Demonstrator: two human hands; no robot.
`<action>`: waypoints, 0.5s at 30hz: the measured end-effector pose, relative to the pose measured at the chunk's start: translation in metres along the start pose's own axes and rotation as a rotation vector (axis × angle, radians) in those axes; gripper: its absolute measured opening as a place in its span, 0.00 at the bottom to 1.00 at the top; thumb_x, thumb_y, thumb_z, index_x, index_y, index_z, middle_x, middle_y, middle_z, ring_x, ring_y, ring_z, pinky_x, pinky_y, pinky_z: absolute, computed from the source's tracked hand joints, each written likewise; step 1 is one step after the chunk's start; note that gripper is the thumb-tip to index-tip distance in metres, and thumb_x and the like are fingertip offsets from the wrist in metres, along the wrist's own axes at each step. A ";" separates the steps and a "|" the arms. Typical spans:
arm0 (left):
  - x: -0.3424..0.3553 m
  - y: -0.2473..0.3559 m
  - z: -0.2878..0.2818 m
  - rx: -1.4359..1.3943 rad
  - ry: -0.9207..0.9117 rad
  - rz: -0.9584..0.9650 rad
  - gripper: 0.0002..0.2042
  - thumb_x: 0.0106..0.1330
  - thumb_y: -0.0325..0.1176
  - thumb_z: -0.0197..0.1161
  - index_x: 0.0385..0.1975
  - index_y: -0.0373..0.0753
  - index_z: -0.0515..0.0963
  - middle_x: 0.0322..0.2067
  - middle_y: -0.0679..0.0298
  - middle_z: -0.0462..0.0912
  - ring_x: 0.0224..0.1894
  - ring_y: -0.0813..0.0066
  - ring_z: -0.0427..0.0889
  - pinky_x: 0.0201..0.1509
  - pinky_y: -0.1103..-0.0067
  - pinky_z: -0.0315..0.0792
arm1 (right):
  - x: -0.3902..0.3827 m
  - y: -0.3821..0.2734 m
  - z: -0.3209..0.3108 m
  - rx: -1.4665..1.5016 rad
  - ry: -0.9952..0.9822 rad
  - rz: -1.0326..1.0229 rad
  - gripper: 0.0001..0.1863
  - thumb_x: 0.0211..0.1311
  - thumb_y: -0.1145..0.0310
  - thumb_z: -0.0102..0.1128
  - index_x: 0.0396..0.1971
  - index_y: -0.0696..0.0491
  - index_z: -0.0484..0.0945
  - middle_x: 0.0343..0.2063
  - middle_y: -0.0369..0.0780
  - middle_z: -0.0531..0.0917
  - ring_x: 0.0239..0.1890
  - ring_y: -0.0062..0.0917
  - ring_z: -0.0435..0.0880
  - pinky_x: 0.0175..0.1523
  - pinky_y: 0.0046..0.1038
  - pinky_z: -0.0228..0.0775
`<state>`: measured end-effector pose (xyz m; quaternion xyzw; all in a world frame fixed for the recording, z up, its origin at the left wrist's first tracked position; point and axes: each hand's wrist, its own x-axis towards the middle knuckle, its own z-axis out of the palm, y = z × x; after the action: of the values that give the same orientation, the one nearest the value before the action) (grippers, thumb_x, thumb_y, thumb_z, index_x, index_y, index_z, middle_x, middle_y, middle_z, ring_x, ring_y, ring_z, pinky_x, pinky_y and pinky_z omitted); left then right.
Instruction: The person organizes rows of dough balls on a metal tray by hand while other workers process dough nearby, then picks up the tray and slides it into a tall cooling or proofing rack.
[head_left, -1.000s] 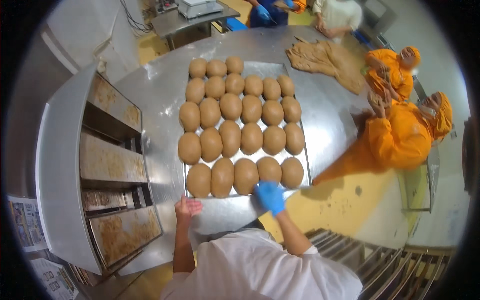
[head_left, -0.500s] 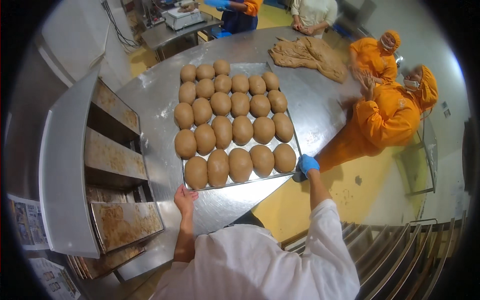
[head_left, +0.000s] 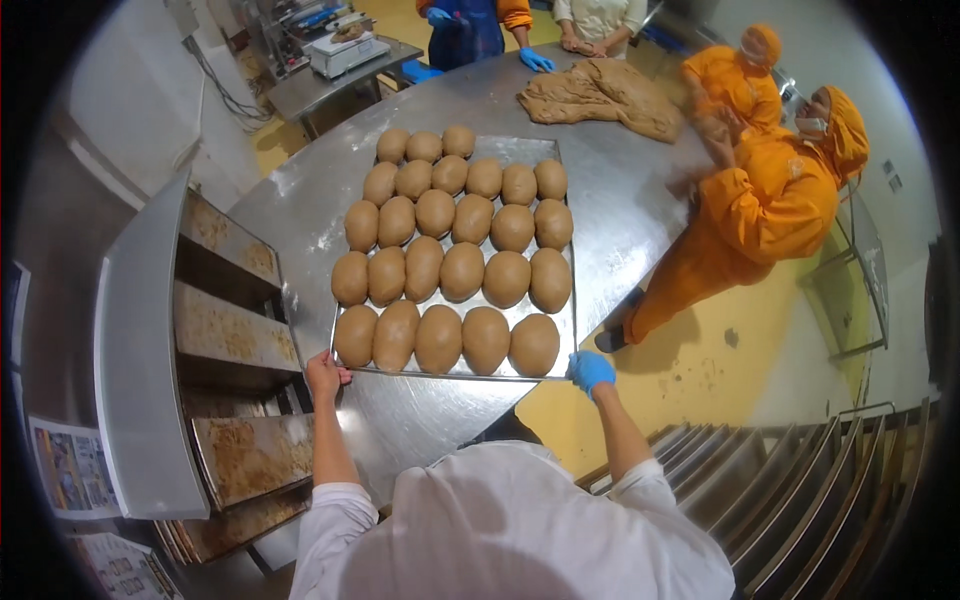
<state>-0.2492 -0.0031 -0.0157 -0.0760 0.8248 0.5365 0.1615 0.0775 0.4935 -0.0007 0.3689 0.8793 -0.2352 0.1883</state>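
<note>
A large metal tray (head_left: 526,150) lies on the steel table (head_left: 320,165), its near edge toward me. Rows of brown, rounded dough pieces (head_left: 461,272) sit on it, several to a row, with a shorter row at the far end. My bare left hand (head_left: 325,377) is closed on the tray's near left corner, fingers curling under the rim. At the near right corner, my right hand (head_left: 592,371) in a blue glove grips the rim.
Metal pans (head_left: 250,455) stand in a rack on the left. A slatted metal rack (head_left: 760,490) is at lower right. A big dough slab (head_left: 600,98) lies at the table's far side. Two people in orange (head_left: 775,205) stand on the right; two others work at the far edge.
The tray has shifted left, turning slightly, with both my hands moving left along with it. At the far side, a co-worker's blue-gloved hand has come down onto the table.
</note>
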 end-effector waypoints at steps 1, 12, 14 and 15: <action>0.007 0.002 -0.001 0.031 -0.014 0.015 0.18 0.76 0.27 0.49 0.62 0.26 0.68 0.21 0.54 0.81 0.17 0.71 0.82 0.20 0.76 0.79 | -0.010 -0.005 0.006 0.022 -0.010 0.027 0.25 0.70 0.52 0.43 0.29 0.54 0.84 0.25 0.45 0.86 0.31 0.37 0.87 0.44 0.39 0.77; 0.085 -0.008 0.021 -0.270 0.282 0.050 0.14 0.74 0.28 0.53 0.54 0.29 0.71 0.30 0.53 0.82 0.27 0.66 0.84 0.30 0.72 0.81 | -0.108 -0.065 0.059 -0.089 -0.232 -0.010 0.18 0.67 0.60 0.47 0.39 0.52 0.85 0.43 0.48 0.86 0.45 0.45 0.85 0.49 0.44 0.77; 0.076 -0.038 0.019 -0.709 0.584 0.056 0.15 0.73 0.28 0.54 0.55 0.29 0.70 0.38 0.51 0.82 0.37 0.64 0.86 0.40 0.72 0.82 | -0.130 -0.099 0.074 0.050 -0.219 -0.063 0.28 0.70 0.52 0.39 0.37 0.58 0.84 0.40 0.54 0.84 0.44 0.50 0.84 0.52 0.47 0.74; 0.068 -0.046 0.025 -0.710 0.560 0.074 0.16 0.73 0.28 0.55 0.56 0.29 0.69 0.41 0.51 0.81 0.40 0.63 0.85 0.43 0.72 0.82 | -0.140 -0.114 0.067 0.067 -0.258 -0.132 0.28 0.71 0.52 0.38 0.37 0.59 0.84 0.41 0.55 0.84 0.45 0.51 0.83 0.52 0.49 0.73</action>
<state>-0.2942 0.0041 -0.0886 -0.2392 0.6037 0.7504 -0.1233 0.0965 0.3077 0.0463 0.2832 0.8618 -0.3218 0.2713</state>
